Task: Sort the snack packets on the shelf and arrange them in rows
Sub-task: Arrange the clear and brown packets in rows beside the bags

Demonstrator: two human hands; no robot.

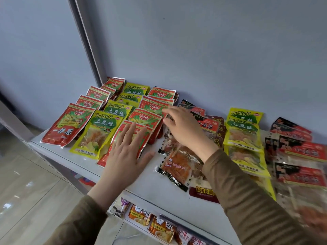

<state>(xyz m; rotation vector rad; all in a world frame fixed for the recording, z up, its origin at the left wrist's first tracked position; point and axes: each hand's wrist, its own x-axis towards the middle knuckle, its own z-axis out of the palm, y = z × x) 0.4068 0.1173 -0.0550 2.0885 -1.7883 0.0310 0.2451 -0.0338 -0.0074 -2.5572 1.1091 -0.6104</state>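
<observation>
White shelf against a pale blue wall carries the snack packets. At its left end three rows already run front to back: a red row, a yellow row and a second red row, the packets overlapping like tiles.

The left hand lies flat, fingers spread, pressing on the front packet of the second red row; it grasps nothing. The right hand reaches over the loose packets just right of that row, fingers curled. Whether it pinches a packet edge cannot be told.

Step in hand, by judgement: squaring the third row. An orange-and-black packet lies askew beside it. To the right, yellow packets and red-and-black packets lie mixed.

Next move likely calls for gathering like packets and starting a fourth row.
</observation>
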